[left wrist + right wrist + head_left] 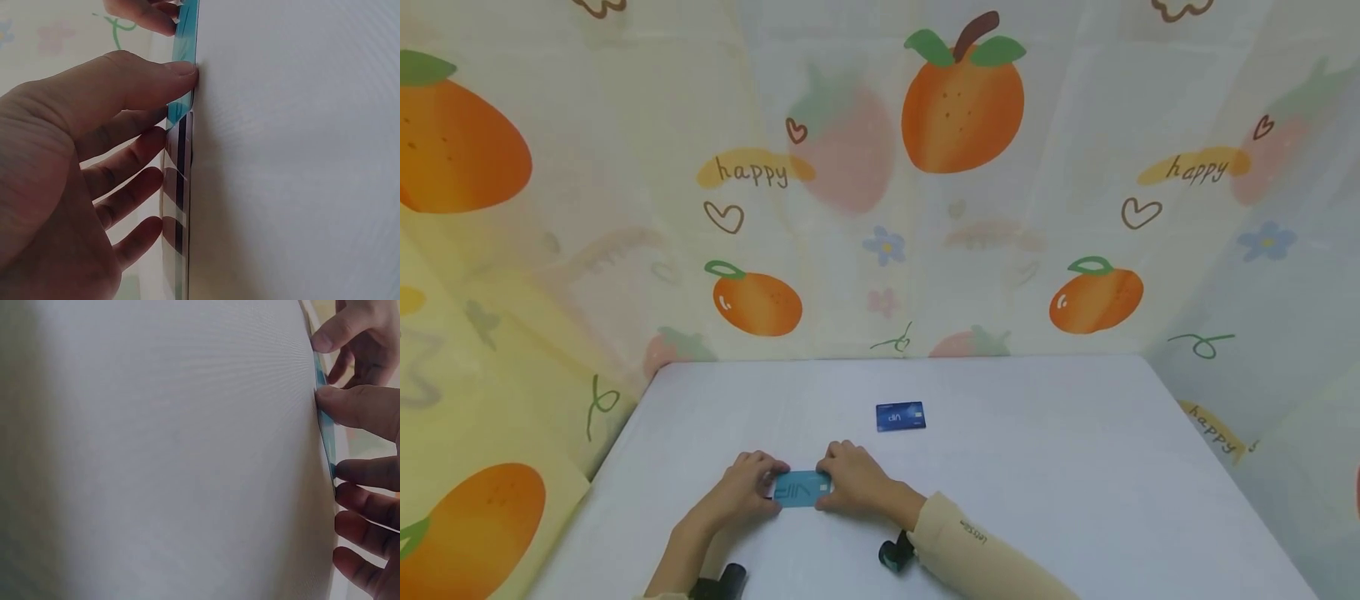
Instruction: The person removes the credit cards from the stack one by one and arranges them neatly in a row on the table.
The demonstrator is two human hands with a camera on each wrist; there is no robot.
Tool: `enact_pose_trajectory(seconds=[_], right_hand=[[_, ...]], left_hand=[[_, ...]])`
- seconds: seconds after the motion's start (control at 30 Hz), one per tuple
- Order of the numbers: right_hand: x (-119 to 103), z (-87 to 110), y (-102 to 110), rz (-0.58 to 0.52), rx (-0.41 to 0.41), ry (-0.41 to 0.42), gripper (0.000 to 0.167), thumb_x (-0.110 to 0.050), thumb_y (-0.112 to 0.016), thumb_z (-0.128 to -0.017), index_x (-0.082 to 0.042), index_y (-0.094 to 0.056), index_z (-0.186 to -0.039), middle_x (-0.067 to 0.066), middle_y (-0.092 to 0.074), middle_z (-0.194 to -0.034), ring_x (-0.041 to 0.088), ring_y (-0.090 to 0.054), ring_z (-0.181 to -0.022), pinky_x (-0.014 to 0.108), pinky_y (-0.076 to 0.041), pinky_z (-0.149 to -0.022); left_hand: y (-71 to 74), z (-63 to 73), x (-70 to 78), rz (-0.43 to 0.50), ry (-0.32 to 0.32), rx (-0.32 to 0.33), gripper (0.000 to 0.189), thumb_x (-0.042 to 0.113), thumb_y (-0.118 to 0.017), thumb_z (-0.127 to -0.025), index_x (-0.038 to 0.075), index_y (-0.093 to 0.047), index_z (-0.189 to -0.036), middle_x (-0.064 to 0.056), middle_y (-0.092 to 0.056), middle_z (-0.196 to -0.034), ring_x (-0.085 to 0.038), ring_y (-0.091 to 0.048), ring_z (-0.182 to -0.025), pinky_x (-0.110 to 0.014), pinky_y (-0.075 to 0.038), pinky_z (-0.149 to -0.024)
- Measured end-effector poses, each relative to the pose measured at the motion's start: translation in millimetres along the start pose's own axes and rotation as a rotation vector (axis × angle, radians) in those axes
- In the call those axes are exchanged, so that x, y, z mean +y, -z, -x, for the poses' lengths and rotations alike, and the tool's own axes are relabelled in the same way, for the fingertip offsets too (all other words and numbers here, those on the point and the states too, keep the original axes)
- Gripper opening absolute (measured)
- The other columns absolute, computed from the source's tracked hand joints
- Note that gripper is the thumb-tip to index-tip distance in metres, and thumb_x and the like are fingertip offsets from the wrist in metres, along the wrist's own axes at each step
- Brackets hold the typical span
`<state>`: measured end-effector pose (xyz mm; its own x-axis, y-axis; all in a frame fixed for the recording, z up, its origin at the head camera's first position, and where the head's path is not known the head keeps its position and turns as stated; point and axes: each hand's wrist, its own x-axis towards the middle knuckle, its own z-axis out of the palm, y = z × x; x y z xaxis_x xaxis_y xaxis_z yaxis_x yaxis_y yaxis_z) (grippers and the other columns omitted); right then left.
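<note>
A light blue card (802,490) with VIP lettering and a small chip is at the front left of the white table, between both hands. My left hand (751,487) pinches its left end, thumb on the near edge and a finger on the far edge. Across from it, my right hand (852,482) grips the right end the same way. Under the left fingers, a pale glossy flat piece with a dark stripe (180,156) shows in the left wrist view, mostly hidden from the head view. Farther back lies a dark blue VIP card (901,417), touched by neither hand.
The white table (1075,467) reaches back to a fruit-patterned cloth (962,250), which also hangs at both sides. Black wrist-worn devices sit at the right wrist (896,552) and left wrist (721,583). A beige sleeve (985,554) covers the right forearm.
</note>
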<state>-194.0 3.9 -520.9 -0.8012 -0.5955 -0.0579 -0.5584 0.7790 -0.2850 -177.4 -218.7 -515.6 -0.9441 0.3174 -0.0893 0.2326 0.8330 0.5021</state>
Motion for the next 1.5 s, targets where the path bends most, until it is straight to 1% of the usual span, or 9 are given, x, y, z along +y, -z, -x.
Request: enact_pose_trajectory(seconds=[0.2, 0.37, 0.53, 0.83, 1.07, 1.2, 1.3, 1.4, 1.5], right_hand=[[-1, -2.1, 0, 0.002, -0.001, 0.001, 0.053, -0.050, -0.074, -0.080, -0.020, -0.067, -0.123, -0.008, -0.053, -0.100, 0.006, -0.042, -0.086, 0.017, -0.036, -0.073], [-3, -2.5, -1, 0.008, 0.006, 0.002, 0.053, -0.050, -0.074, -0.080, -0.020, -0.067, -0.122, -0.007, -0.054, -0.101, 0.006, -0.042, -0.086, 0.017, -0.036, -0.074], [-4, -3.1, 0, -0.006, 0.012, -0.001, 0.052, -0.049, -0.075, -0.080, -0.019, -0.067, -0.122, -0.007, -0.054, -0.101, 0.006, -0.043, -0.087, 0.018, -0.037, -0.075], [7, -8.2, 5, -0.137, -0.024, 0.036, 0.056, -0.051, -0.076, -0.078, -0.020, -0.066, -0.123, -0.007, -0.058, -0.103, 0.005, -0.045, -0.089, 0.018, -0.039, -0.077], [21, -5.1, 8, -0.239, 0.000, 0.090, 0.054, -0.052, -0.072, -0.081, -0.018, -0.066, -0.123, -0.006, -0.062, -0.105, 0.004, -0.049, -0.091, 0.018, -0.043, -0.081], [30, 2.3, 13, -0.354, 0.049, 0.059, 0.053, -0.051, -0.071, -0.082, -0.015, -0.067, -0.121, -0.003, -0.063, -0.104, 0.006, -0.053, -0.093, 0.021, -0.046, -0.082], [37, 6.6, 19, -0.421, 0.087, 0.028, 0.053, -0.050, -0.071, -0.083, -0.014, -0.067, -0.121, -0.001, -0.064, -0.105, 0.010, -0.055, -0.095, 0.023, -0.047, -0.082], [44, 8.6, 25, -0.449, 0.105, 0.011, 0.052, -0.050, -0.070, -0.084, -0.014, -0.066, -0.121, 0.001, -0.064, -0.106, 0.013, -0.056, -0.096, 0.025, -0.048, -0.082], [50, 9.6, 28, -0.452, 0.103, -0.005, 0.051, -0.051, -0.069, -0.085, -0.015, -0.066, -0.122, 0.001, -0.064, -0.107, 0.012, -0.056, -0.098, 0.027, -0.049, -0.084]], left_hand=[[0.4, -0.1, -2.9, -0.015, 0.000, 0.001, 0.048, 0.017, -0.085, -0.066, 0.014, -0.069, -0.111, 0.000, -0.062, -0.108, -0.023, -0.048, -0.107, -0.047, -0.039, -0.091], [1.5, 0.4, -4.0, -0.021, 0.013, -0.008, 0.048, 0.018, -0.085, -0.066, 0.014, -0.069, -0.111, 0.000, -0.062, -0.108, -0.024, -0.049, -0.108, -0.052, -0.040, -0.093], [4.8, 0.8, -3.7, -0.031, 0.011, -0.016, 0.048, 0.019, -0.086, -0.066, 0.015, -0.069, -0.111, 0.001, -0.062, -0.108, -0.024, -0.049, -0.109, -0.053, -0.040, -0.094], [4.5, -1.4, -7.0, -0.025, 0.020, -0.021, 0.049, 0.020, -0.086, -0.065, 0.017, -0.069, -0.111, 0.002, -0.061, -0.108, -0.022, -0.049, -0.107, -0.050, -0.040, -0.094], [3.9, -6.9, -7.3, 0.016, 0.003, -0.018, 0.048, 0.023, -0.085, -0.068, 0.014, -0.069, -0.113, 0.003, -0.062, -0.108, -0.019, -0.049, -0.105, -0.044, -0.044, -0.090], [1.6, -10.3, -3.0, 0.063, -0.007, 0.005, 0.039, 0.024, -0.079, -0.076, 0.011, -0.070, -0.111, 0.002, -0.065, -0.107, -0.019, -0.051, -0.103, -0.042, -0.046, -0.087], [-0.1, -12.9, 2.4, 0.067, 0.010, 0.051, 0.037, 0.024, -0.077, -0.080, 0.011, -0.069, -0.113, -0.001, -0.065, -0.110, -0.022, -0.053, -0.106, -0.045, -0.047, -0.090], [0.4, -16.3, 8.2, 0.066, 0.044, 0.102, 0.036, 0.023, -0.075, -0.082, 0.011, -0.068, -0.115, -0.004, -0.065, -0.115, -0.027, -0.054, -0.112, -0.051, -0.046, -0.097], [2.2, -20.8, 14.1, 0.069, 0.059, 0.125, 0.035, 0.023, -0.073, -0.084, 0.012, -0.068, -0.117, -0.007, -0.063, -0.119, -0.030, -0.053, -0.118, -0.055, -0.043, -0.101]])
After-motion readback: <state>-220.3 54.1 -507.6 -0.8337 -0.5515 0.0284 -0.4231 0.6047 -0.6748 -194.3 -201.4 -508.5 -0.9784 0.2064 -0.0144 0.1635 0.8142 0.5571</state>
